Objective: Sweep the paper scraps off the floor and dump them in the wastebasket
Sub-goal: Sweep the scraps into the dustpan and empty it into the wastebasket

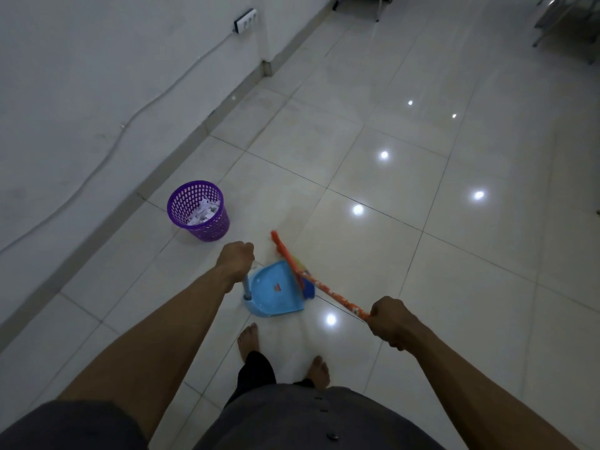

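Floor tiles (454, 287) shine around a barefoot person, a purple mesh wastebasket (207, 231) standing near the wall (97, 92). A blue dustpan (276, 297) sits just ahead of the feet (248, 339), an orange-handled broom (331, 292) slanting across its right side. The left hand (235, 256) grips the dustpan's upright handle, the right hand (389, 319) clenches the broom's end; white paper scraps (203, 212) lie inside the wastebasket.

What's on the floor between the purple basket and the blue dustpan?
Head view: bare tile between the basket and dustpan; the left hand, gripping the dustpan's handle, hides part of it.
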